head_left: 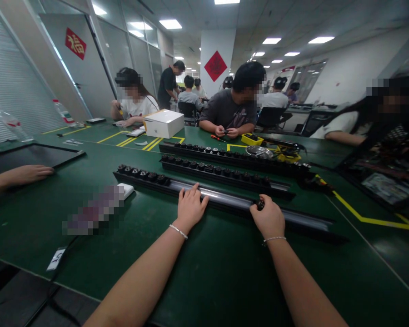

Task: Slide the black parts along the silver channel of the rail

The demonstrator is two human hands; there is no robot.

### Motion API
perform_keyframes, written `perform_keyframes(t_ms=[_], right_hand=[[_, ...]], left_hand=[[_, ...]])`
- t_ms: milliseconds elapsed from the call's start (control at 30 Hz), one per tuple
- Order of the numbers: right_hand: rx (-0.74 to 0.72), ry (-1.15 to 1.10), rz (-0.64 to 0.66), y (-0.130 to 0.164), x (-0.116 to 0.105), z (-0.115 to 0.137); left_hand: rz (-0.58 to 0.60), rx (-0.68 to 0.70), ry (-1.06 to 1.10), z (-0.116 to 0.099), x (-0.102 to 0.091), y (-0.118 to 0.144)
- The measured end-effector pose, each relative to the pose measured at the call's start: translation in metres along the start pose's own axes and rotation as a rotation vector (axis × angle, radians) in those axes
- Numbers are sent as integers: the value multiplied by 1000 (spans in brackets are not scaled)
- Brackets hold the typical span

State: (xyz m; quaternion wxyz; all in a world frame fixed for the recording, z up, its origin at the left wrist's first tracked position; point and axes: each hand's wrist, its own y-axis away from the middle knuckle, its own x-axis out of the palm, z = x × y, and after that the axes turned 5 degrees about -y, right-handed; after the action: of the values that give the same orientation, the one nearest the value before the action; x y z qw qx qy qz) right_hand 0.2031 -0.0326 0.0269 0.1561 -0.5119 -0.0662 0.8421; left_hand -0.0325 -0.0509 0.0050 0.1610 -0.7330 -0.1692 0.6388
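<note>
Closest to me are two bare forearms reaching out over the dark green matte bench (204,272), each wrist ringed by a thin beaded bracelet. Going from the left: another person's hand (27,174) lies flat beside a black framed panel (30,156), and a small white block (125,190) sits just ahead of a blurred patch on the bench.

The left hand (190,206) rests palm down, fingers spread loosely, on the long black plastic rail with a shiny grey metal channel (225,200) that runs slantwise across the bench; it grips nothing and seems to press the rail so it cannot slide. The rail's left stretch carries a row of small black round knobs (143,175) seated side by side, while the channel under and between the hands is bare.

The right hand (268,218) is curled tight on a small black round part (260,205), pinched at the fingertips right over the channel; whether it already sits in the groove I can't quite make out.

Behind lie two more black rails (221,172), filled with knobs almost end to end, parallel to the first. Farther back stand a white cardboard box (164,122) and a yellow tray (252,139) before a seated person in a grey shirt (228,111).
</note>
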Motion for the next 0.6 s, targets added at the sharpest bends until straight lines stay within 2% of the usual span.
perform_keyframes(t_ms=[233,400,600], right_hand=[[-5,-1,29,-3,-2,-6],[-51,77,-12,0,-5,-7],[-94,75,-61,0,-1,-9]], left_hand=[[-1,-2,-7,2,2,-2],[29,13,26,5,2,-4],[41,132,105,-2,3,-3]])
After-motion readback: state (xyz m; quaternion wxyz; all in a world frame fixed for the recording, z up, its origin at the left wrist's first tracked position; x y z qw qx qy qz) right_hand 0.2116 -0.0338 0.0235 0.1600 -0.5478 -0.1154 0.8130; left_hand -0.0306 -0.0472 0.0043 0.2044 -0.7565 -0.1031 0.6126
